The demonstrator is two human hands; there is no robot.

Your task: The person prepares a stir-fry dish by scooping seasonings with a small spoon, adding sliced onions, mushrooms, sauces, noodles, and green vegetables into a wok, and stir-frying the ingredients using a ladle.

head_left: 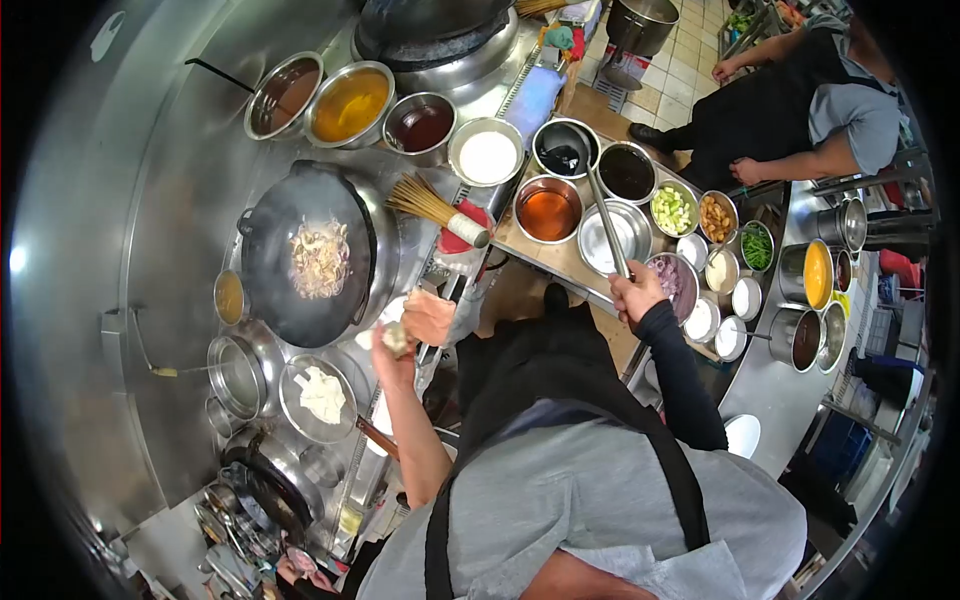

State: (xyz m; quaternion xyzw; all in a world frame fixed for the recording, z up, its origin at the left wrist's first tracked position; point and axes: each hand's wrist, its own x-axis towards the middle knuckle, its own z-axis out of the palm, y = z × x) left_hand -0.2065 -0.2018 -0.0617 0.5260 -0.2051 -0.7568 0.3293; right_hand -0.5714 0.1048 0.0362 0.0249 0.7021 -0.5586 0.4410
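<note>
Right grip: clenched round ladle, dark sauce ahead; tilting could drip.
Left grip: grasping pale bundle, contents unclear; loosening could drop it.

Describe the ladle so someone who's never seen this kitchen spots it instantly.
Find the bowl-covered counter, then the camera wearer's right hand by its edge. The ladle runs from there to a bowl of dark liquid. Its long metal handle sets it apart from the round bowls.
</note>
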